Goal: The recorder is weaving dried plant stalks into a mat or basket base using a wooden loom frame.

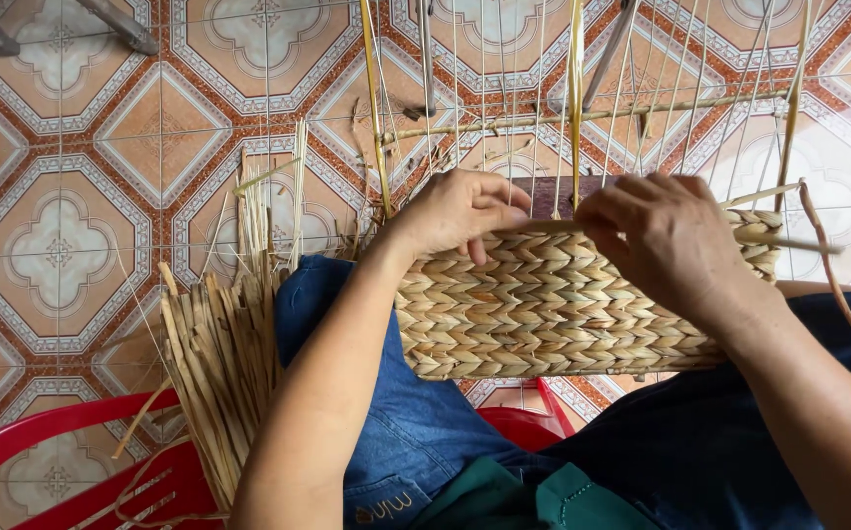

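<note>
A woven straw-coloured basket panel point(553, 304) lies across my lap, its braided rows running side to side. Thin upright stakes point(576, 88) rise from its top edge. My left hand point(460, 211) pinches a flat straw strand point(543, 227) at the top edge, fingers closed on it. My right hand point(666, 236) grips the same strand further right, near a thin stick point(788, 241) that pokes out to the right.
A bundle of loose dried straw strips point(224, 353) leans by my left knee. A red plastic chair point(62, 432) shows at the bottom left. Patterned floor tiles point(62, 245) lie beneath. A horizontal stick point(582, 116) crosses the stakes.
</note>
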